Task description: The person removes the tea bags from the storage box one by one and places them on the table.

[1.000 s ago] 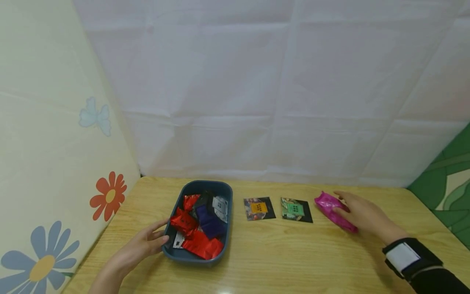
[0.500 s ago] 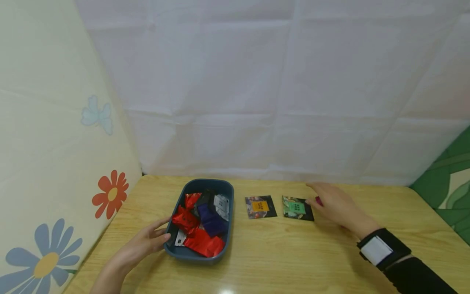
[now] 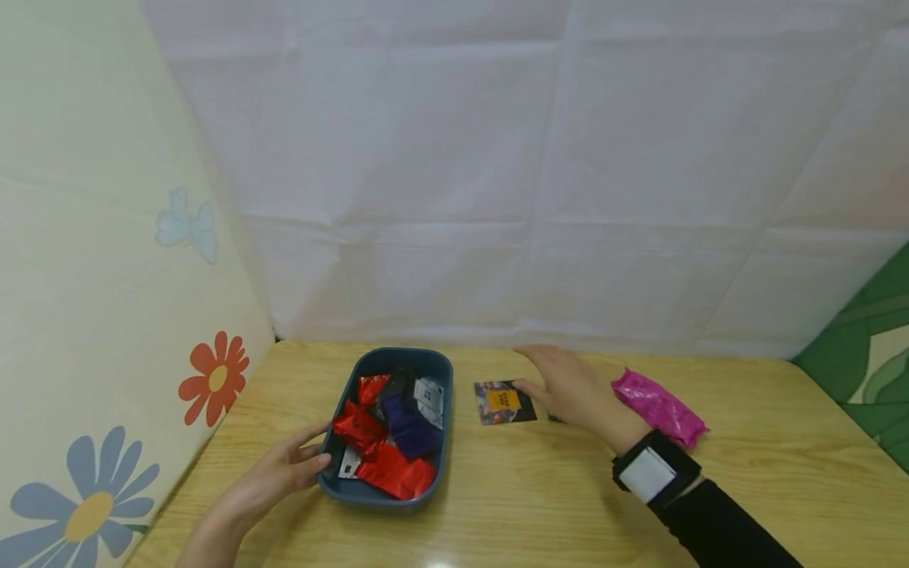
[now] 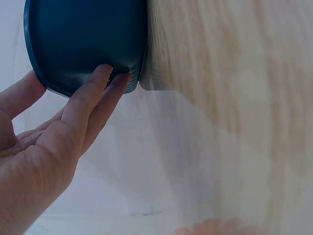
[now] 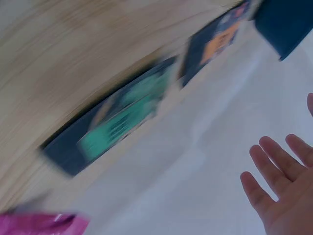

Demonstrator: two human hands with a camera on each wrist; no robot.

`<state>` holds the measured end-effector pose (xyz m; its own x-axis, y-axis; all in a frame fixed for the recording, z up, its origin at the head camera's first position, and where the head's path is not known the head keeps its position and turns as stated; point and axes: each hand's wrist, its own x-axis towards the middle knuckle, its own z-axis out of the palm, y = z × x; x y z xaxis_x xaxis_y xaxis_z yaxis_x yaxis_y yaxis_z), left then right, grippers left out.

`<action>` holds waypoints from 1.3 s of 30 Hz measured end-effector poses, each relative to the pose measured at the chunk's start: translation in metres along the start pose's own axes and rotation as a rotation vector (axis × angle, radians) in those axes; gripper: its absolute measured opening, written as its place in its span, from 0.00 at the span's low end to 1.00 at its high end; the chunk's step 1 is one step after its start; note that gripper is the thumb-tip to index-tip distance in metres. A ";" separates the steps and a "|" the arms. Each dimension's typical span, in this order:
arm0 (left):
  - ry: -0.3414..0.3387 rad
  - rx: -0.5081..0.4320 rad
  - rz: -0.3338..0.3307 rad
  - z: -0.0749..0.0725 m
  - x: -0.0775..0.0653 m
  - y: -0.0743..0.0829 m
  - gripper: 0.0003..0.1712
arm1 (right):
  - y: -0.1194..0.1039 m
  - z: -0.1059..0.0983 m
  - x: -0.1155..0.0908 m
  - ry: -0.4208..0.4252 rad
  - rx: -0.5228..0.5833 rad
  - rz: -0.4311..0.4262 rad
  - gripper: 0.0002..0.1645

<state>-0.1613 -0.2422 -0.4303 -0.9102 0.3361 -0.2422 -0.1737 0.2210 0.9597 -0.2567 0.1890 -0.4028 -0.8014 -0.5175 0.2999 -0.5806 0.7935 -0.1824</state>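
My left hand (image 3: 278, 473) touches the left side of a blue plastic bin (image 4: 88, 39), its fairly straight fingers against the outer wall. Inside the bin lie red packets (image 3: 394, 471), a dark purple packet (image 3: 410, 428), a black one and silver-white ones. My right hand (image 3: 574, 392), fingers spread and holding nothing, passes above the table. In the head view it hides most of a flat black-and-green packet (image 5: 115, 120). Just left of its fingertips lies a flat black packet with an orange label (image 3: 503, 401). Behind the wrist, a puffy pink packet (image 3: 659, 406) lies on the table.
The wooden tabletop (image 3: 525, 505) runs back to a white cloth (image 3: 440, 197). A cream panel printed with flowers (image 3: 85, 331) stands at the left, and a green patterned panel (image 3: 869, 363) at the right.
My right hand has let go of the pink packet and moved left over the green-labelled one. The pink packet stays on the table. My left hand keeps its place at the bin.
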 end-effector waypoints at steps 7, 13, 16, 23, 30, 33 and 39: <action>0.012 0.003 -0.005 0.001 0.000 0.000 0.40 | -0.027 0.013 0.021 -0.006 0.033 -0.074 0.34; 0.022 0.017 -0.010 0.001 0.002 0.000 0.40 | -0.049 0.019 0.040 -0.060 0.050 -0.148 0.34; 0.027 0.024 -0.015 0.001 0.002 0.000 0.40 | -0.061 0.025 0.050 -0.103 0.039 -0.171 0.34; 0.029 0.031 -0.022 0.000 0.001 0.000 0.41 | -0.095 0.038 0.065 -0.160 0.014 -0.189 0.38; 0.002 0.021 -0.004 -0.001 0.002 -0.002 0.40 | -0.112 0.045 0.080 -0.213 -0.017 -0.159 0.46; 0.001 0.019 -0.007 0.000 0.001 -0.003 0.41 | -0.115 0.048 0.086 -0.272 -0.010 -0.121 0.49; 0.014 0.024 -0.020 0.000 0.003 -0.002 0.41 | -0.119 0.053 0.090 -0.340 0.007 -0.067 0.50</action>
<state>-0.1638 -0.2421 -0.4331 -0.9118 0.3184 -0.2593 -0.1833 0.2495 0.9509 -0.2679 0.0311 -0.4039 -0.7627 -0.6465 -0.0176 -0.6337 0.7524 -0.1799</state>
